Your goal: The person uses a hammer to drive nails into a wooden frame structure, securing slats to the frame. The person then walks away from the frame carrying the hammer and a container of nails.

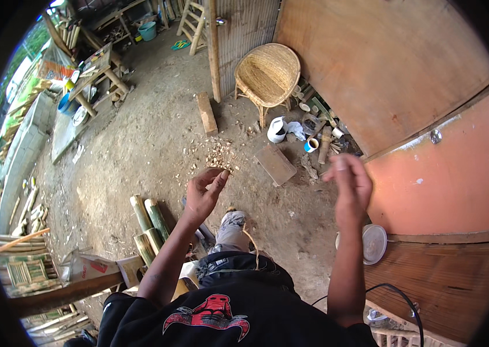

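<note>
My left hand [201, 198] is raised in front of my body, thumb and fingers drawn together. Whatever lies between its fingertips, if anything, is too small to tell. Beyond it, wood chips [219, 156] are scattered over the dirt floor. My right hand [353, 188] is lifted to the right, its fingers loosely bent and apart, with nothing visible in them. A flat brown board [275, 164] lies on the ground between and beyond the hands. Near my lap a thin pale strip [250, 238] curves upward.
Cut bamboo poles [155, 220] stand by my left leg. Ahead are a wooden block [206, 114], a round wicker chair [267, 75], a white container [277, 130] and a blue cup [311, 144]. Wooden panels [435, 179] wall the right side. A bamboo bench [103, 69] stands far left.
</note>
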Demonstrator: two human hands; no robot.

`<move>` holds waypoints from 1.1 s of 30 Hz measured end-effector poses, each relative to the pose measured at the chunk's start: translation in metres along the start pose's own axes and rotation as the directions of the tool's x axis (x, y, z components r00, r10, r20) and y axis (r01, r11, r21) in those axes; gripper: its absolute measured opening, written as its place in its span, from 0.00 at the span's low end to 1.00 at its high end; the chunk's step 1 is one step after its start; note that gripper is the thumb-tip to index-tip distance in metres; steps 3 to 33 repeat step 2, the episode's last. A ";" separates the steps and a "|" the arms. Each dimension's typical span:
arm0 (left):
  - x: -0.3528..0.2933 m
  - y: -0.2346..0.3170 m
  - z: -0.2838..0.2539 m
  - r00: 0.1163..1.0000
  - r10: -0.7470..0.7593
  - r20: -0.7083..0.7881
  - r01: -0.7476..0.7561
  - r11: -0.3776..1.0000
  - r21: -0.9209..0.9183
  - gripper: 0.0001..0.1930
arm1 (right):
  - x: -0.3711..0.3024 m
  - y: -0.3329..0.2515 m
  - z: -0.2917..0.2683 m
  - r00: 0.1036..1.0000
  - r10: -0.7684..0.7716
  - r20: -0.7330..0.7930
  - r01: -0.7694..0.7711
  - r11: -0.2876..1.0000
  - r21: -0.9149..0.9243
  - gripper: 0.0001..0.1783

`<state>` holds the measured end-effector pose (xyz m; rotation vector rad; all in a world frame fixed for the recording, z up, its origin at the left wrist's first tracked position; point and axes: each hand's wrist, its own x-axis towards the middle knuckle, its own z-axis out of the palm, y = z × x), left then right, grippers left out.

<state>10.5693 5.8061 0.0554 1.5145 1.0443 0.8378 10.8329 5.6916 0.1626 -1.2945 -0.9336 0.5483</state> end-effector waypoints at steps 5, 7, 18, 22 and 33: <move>0.038 0.013 0.007 0.994 0.073 0.077 -0.063 0.990 -0.123 0.21 | 0.031 -0.065 -0.016 0.910 -0.411 -0.058 0.415 0.898 0.148 0.16; 0.038 0.013 0.007 0.994 0.073 0.077 -0.063 0.990 -0.123 0.21 | 0.031 -0.065 -0.016 0.910 -0.411 -0.058 0.415 0.898 0.148 0.16; 0.038 0.013 0.007 0.994 0.073 0.077 -0.063 0.990 -0.123 0.21 | 0.031 -0.065 -0.016 0.910 -0.411 -0.058 0.415 0.898 0.148 0.16; 0.038 0.013 0.007 0.994 0.073 0.077 -0.063 0.990 -0.123 0.21 | 0.031 -0.065 -0.016 0.910 -0.411 -0.058 0.415 0.898 0.148 0.16; 0.038 0.013 0.007 0.994 0.073 0.077 -0.063 0.990 -0.123 0.21 | 0.031 -0.065 -0.016 0.910 -0.411 -0.058 0.415 0.898 0.148 0.16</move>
